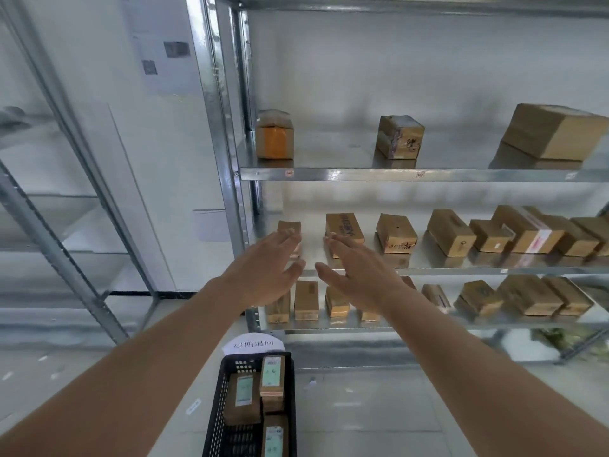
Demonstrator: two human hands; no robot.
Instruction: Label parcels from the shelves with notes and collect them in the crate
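Observation:
Both my arms stretch toward the middle shelf (428, 262) of a metal rack. My left hand (263, 272) is open, its fingertips at a small brown parcel (290, 227) at the shelf's left end. My right hand (359, 272) is open too, fingers reaching the second parcel (346, 225), which has dark print on top. Neither hand holds anything. Below me on the floor stands a black perforated crate (219, 407) holding three parcels with pale notes stuck on top, one of them (273, 376) upright against the others.
More brown parcels line the middle shelf to the right (397, 233), the lower shelf (306, 300) and the upper shelf (399, 136). A white sign with printed characters (253, 344) sits behind the crate. Another metal rack (66, 225) stands at left.

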